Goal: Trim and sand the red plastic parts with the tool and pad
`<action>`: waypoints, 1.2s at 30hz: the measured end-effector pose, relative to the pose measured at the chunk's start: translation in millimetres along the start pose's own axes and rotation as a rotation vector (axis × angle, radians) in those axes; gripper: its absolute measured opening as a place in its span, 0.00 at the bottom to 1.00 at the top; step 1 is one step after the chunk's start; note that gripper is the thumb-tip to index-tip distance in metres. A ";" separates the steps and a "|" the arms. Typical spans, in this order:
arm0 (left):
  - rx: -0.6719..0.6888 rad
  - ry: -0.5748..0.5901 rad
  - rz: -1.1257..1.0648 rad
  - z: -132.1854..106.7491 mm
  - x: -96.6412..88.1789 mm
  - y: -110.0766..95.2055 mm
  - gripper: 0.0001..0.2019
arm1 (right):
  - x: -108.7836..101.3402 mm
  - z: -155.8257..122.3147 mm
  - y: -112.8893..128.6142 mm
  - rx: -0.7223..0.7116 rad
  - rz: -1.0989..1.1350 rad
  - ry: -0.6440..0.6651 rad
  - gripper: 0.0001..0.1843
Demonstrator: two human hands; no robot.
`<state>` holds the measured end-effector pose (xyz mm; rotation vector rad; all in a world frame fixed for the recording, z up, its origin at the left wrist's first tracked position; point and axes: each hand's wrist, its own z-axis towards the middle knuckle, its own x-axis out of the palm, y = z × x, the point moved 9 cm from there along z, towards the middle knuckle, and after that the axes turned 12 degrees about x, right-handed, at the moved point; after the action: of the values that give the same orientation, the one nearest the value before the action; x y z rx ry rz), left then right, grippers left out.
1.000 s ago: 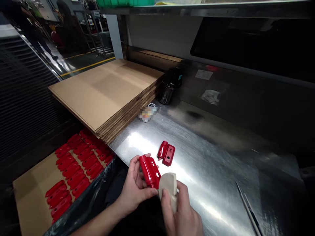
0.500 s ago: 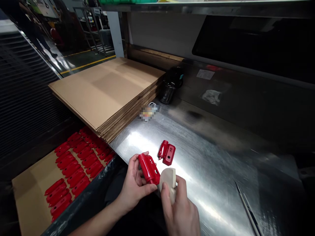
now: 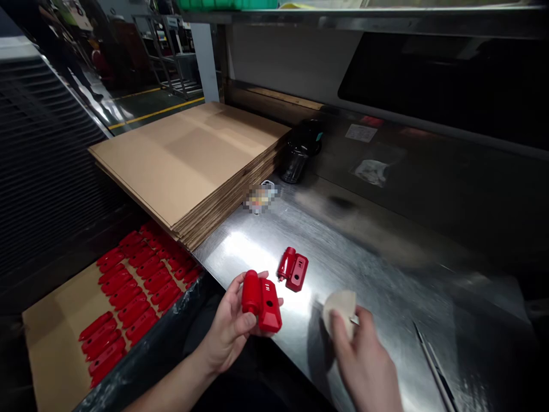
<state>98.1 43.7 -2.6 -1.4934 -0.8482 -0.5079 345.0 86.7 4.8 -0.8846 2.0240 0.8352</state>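
Note:
My left hand (image 3: 227, 329) is closed around a red plastic part (image 3: 269, 306), made of a cylinder joined to a flat plate with a round hole and small slots. The thumb presses on the lower end of the cylinder. To the right, over the steel table (image 3: 373, 274), my right hand (image 3: 364, 349) pinches a round off-white pad (image 3: 338, 309) between thumb and fingers. The pad is apart from the red part. A second red part (image 3: 292, 269) of the same shape lies on the table just beyond my left hand.
Several red parts (image 3: 132, 306) lie in rows on cardboard at lower left. A cardboard stack (image 3: 189, 160) covers the table's left end. Behind it are a dark jar (image 3: 295, 157) and a blurred phone-like item (image 3: 261, 197). A thin pointed tool (image 3: 433, 360) lies at right.
My right hand has moved the pad away to the right, off the red part. My left hand has turned the red part so its plate faces me more.

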 end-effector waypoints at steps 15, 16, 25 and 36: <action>0.048 0.162 0.174 -4.8 2.6 1.0 0.40 | 85.1 -84.9 51.1 -0.200 1.073 0.977 0.37; 0.056 0.173 0.222 -5.2 1.7 -1.1 0.41 | 88.1 -89.9 60.4 -0.181 1.143 1.037 0.35; 0.040 0.071 0.405 3.5 -30.0 -20.9 0.45 | 100.7 -91.6 100.2 -0.031 1.231 1.169 0.27; 0.091 0.107 0.206 -13.1 -8.0 -20.6 0.55 | 78.7 -113.4 96.2 -0.126 1.172 1.217 0.27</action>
<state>79.8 28.1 6.3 -1.4383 -0.6179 -0.3868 188.5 26.8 20.4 -0.0652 3.7170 1.1320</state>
